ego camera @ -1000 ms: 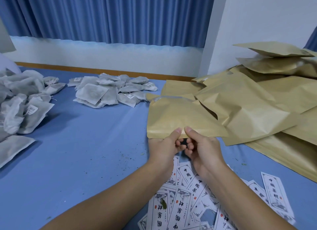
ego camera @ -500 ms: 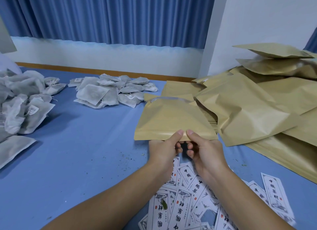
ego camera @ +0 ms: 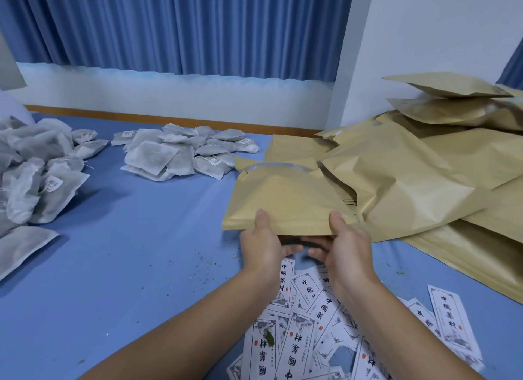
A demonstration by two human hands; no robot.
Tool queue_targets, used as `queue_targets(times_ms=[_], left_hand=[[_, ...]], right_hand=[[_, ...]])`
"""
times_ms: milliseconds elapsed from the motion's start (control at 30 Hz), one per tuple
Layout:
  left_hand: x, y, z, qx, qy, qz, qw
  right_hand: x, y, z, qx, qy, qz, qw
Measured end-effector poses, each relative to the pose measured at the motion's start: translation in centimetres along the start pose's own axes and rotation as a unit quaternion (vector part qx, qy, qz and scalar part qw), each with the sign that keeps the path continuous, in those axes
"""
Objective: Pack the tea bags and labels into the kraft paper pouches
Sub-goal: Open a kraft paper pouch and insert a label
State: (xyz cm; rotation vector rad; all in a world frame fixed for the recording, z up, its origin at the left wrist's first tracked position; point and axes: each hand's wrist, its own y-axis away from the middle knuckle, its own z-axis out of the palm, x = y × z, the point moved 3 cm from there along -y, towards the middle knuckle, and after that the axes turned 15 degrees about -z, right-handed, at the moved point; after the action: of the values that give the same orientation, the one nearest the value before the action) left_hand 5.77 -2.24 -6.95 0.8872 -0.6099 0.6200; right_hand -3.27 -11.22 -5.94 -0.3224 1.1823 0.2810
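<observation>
Here the step looks like taking one pouch (ego camera: 285,201) off the heap (ego camera: 410,181) and readying it. The left hand (ego camera: 263,246) and right hand (ego camera: 345,249) each pinch its near edge, thumb on top, fingers curled beneath. The pouch lies nearly flat, its far end against the heap beyond and right of the grip; a pale strip (ego camera: 273,166) runs along that far end. Whether that is the mouth I cannot tell, nor whether anything is inside, though it looks thin and empty. Next, I judge, the mouth must be found and spread, then one hand freed. Labels (ego camera: 305,331) lie just under the wrists; tea bags (ego camera: 181,156) sit well beyond, left of the grip, on the table (ego camera: 127,252).
</observation>
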Motion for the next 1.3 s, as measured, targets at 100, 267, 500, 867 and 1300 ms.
queue_targets(times_ms=[100, 267, 500, 867, 1300], left_hand=[[0.5, 0.0, 0.1, -0.049, 0.061, -0.009, 0.997], [1.7, 0.9, 1.2, -0.105, 0.050, 0.031, 0.993], [3.5, 4.7, 8.7, -0.219, -0.075, 0.130, 0.964], [0.7, 3.4, 28.1, -0.268, -0.347, 0.002, 0.899], [0.0, -0.4, 29.2, -0.297, -0.295, 0.121, 0.900]], right_hand=[[-0.1, 0.0, 0.1, 0.004, -0.024, -0.021, 0.999], [-1.6, -0.3, 0.6, -0.011, -0.073, -0.061, 0.995], [-9.0, -2.5, -2.4, 0.020, -0.155, -0.180, 0.971], [-15.4, -11.4, -14.0, 0.200, -0.110, -0.184, 0.956], [-15.9, -20.1, -12.3, 0.082, -0.138, -0.119, 0.980]])
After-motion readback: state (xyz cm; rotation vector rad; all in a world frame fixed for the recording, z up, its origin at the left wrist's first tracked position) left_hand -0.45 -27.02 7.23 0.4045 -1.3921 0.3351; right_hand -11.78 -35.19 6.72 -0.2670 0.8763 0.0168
